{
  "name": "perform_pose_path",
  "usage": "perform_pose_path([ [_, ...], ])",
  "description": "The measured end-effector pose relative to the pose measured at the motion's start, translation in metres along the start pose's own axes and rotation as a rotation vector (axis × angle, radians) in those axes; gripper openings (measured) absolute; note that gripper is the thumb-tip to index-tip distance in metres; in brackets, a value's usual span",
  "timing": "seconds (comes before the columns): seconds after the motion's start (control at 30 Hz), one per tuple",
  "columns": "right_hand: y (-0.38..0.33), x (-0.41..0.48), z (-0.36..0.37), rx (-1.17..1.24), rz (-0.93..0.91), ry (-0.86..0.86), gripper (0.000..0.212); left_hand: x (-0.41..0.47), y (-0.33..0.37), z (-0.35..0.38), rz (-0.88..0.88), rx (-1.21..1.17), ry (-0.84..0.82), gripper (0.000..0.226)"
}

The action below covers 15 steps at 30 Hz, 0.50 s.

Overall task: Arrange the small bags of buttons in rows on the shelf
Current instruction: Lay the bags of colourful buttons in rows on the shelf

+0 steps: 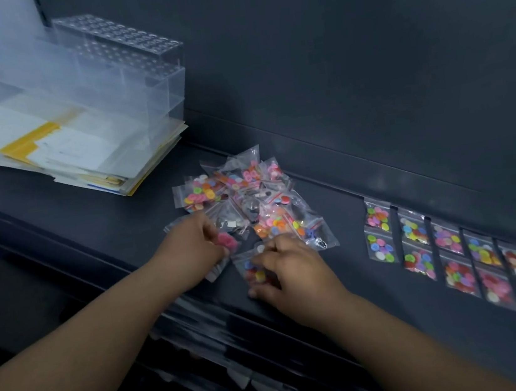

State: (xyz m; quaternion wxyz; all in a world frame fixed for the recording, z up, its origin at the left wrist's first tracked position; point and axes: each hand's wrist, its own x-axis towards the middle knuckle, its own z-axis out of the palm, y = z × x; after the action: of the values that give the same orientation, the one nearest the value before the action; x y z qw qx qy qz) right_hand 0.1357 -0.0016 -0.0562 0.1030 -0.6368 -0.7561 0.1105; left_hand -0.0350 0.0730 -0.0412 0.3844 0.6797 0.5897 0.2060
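Head camera: the left hand (194,246) pinches a pink-button bag (228,242); the right hand (293,271), fingers curled, grips a mixed-button bag (255,272). Both bags sit at the near edge of the loose pile (250,196) on the shelf (351,268). Two rows of bags (437,247) lie well to the right.

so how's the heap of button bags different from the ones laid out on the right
The heap is jumbled, bags overlapping at all angles; the laid-out bags lie flat, side by side in two rows. The left hand grips a pink-button bag and the right hand a mixed-colour bag at the heap's edge; the laid-out bags are untouched. Both are small clear bags of coloured buttons.
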Motion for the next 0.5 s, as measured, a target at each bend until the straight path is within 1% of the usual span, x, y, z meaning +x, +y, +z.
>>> perform_pose_path([
  [0.07, 0.001, 0.001, 0.003, -0.006, -0.032, 0.041, 0.032, -0.003, 0.003, -0.002, -0.06, -0.147, -0.026, 0.019],
  [0.13, 0.002, 0.0, 0.006, 0.056, -0.044, 0.098, 0.021, -0.004, 0.003, -0.003, -0.104, -0.285, -0.051, 0.017],
  [0.23, 0.002, 0.0, 0.005, 0.275, 0.011, 0.196, 0.017, -0.005, 0.004, -0.002, -0.185, -0.453, -0.069, 0.009],
  [0.3, 0.0, 0.002, -0.003, 0.485, 0.113, 0.247, 0.016, -0.005, 0.008, -0.001, -0.264, -0.578, -0.081, 0.006],
  [0.37, 0.002, 0.003, -0.01, 0.657, 0.217, 0.226, 0.023, -0.006, 0.014, 0.002, -0.307, -0.658, -0.082, 0.004],
  [0.4, 0.003, 0.003, -0.014, 0.67, 0.234, 0.198, 0.024, -0.006, 0.017, 0.003, -0.313, -0.668, -0.076, 0.004],
  [0.43, 0.004, 0.001, -0.015, 0.631, 0.218, 0.168, 0.023, -0.006, 0.02, 0.006, -0.313, -0.665, -0.063, 0.005],
  [0.5, 0.008, -0.005, -0.016, 0.476, 0.117, 0.105, 0.011, -0.006, 0.024, 0.011, -0.304, -0.655, -0.033, 0.009],
])
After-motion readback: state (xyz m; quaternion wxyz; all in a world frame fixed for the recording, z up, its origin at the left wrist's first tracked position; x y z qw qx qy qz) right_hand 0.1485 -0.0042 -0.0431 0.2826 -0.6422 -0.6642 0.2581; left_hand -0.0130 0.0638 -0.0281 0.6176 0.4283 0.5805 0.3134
